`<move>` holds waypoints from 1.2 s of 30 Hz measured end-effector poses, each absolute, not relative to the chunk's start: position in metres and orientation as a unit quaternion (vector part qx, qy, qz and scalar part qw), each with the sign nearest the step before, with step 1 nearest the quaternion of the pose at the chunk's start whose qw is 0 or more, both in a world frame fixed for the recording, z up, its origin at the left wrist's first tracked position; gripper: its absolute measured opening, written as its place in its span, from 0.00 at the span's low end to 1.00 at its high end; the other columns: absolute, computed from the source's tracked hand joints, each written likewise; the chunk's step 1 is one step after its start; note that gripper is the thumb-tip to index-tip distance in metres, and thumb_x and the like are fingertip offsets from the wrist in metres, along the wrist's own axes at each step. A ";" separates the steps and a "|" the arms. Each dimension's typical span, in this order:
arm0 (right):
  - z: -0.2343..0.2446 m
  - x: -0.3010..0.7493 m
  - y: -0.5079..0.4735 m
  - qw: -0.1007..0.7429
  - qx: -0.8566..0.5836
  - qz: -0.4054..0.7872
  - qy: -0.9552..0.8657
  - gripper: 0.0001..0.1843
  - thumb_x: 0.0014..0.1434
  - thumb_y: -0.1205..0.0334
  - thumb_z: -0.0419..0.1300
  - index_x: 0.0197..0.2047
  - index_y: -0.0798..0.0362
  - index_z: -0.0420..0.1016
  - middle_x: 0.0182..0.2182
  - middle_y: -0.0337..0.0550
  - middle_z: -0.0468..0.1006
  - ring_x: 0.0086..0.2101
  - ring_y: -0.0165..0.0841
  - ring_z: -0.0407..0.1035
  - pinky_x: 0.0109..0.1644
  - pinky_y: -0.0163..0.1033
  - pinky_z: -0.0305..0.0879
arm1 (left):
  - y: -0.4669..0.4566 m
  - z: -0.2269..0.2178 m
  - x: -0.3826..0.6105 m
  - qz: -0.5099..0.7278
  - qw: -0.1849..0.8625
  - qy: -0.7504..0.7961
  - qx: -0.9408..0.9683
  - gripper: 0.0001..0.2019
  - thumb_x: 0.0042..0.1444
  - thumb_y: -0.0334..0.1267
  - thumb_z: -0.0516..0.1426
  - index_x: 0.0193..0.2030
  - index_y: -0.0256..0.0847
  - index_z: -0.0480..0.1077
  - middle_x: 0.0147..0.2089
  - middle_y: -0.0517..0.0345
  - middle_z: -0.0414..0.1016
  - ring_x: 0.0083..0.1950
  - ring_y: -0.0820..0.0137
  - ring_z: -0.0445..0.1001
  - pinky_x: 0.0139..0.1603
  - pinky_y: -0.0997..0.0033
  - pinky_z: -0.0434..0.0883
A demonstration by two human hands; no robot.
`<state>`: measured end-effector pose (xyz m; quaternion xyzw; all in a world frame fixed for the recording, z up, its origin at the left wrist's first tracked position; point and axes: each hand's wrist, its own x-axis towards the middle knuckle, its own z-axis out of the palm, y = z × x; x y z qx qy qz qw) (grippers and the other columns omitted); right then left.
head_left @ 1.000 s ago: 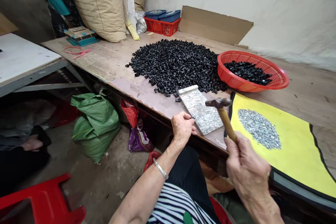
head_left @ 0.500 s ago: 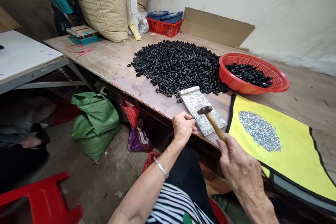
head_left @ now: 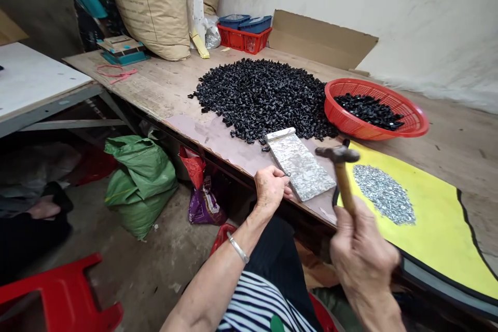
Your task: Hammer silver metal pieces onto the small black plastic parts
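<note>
My left hand (head_left: 270, 188) pinches a small black piece against the near-left corner of a worn metal plate (head_left: 300, 164) that lies on the table edge. My right hand (head_left: 361, 251) is closed round the wooden handle of a small hammer (head_left: 339, 158), whose head is raised above the plate's right side. A big heap of black plastic pieces (head_left: 264, 94) lies just behind the plate. To the right, a pile of small silver nails (head_left: 382, 192) rests on a yellow mat (head_left: 436, 223).
A red round basket (head_left: 410, 127) holding black pieces stands at the right rear. Paper sacks (head_left: 150, 2), a red crate with blue boxes (head_left: 243, 36) and cardboard (head_left: 321, 39) line the back. Green bags (head_left: 142, 179) and a red stool (head_left: 62, 293) sit on the floor at left.
The hammer came down onto the plate beside my left fingers half a second ago and has now swung back up to the right. My left hand has stayed in place.
</note>
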<state>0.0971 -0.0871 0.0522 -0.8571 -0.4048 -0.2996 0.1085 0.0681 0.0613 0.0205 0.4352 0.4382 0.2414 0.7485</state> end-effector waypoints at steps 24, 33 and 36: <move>0.034 0.103 -0.084 0.058 -0.887 -0.190 -0.416 0.14 0.60 0.62 0.50 0.41 0.55 0.75 0.22 0.43 0.75 0.17 0.28 0.64 0.20 0.33 0.50 | 0.063 0.019 0.067 0.246 0.750 0.436 0.432 0.09 0.40 0.24 0.57 0.18 0.37 0.62 0.08 0.67 0.61 0.11 0.73 0.65 0.12 0.76 0.68; 0.035 0.142 -0.064 0.477 -0.822 0.234 -0.207 0.27 0.52 0.53 0.53 0.52 0.58 0.62 0.19 0.34 0.67 0.15 0.28 0.60 0.18 0.35 0.58 | 0.065 0.020 0.044 0.259 0.819 0.356 0.369 0.08 0.38 0.28 0.61 0.21 0.34 0.63 0.14 0.61 0.68 0.13 0.75 0.65 0.14 0.70 0.71; 0.037 0.147 -0.057 0.431 -0.847 0.228 -0.214 0.24 0.50 0.55 0.53 0.49 0.57 0.66 0.20 0.36 0.68 0.17 0.30 0.62 0.20 0.36 0.57 | 0.065 0.024 0.024 0.245 0.846 0.315 0.353 0.09 0.36 0.31 0.63 0.22 0.33 0.65 0.17 0.58 0.70 0.14 0.75 0.65 0.13 0.70 0.72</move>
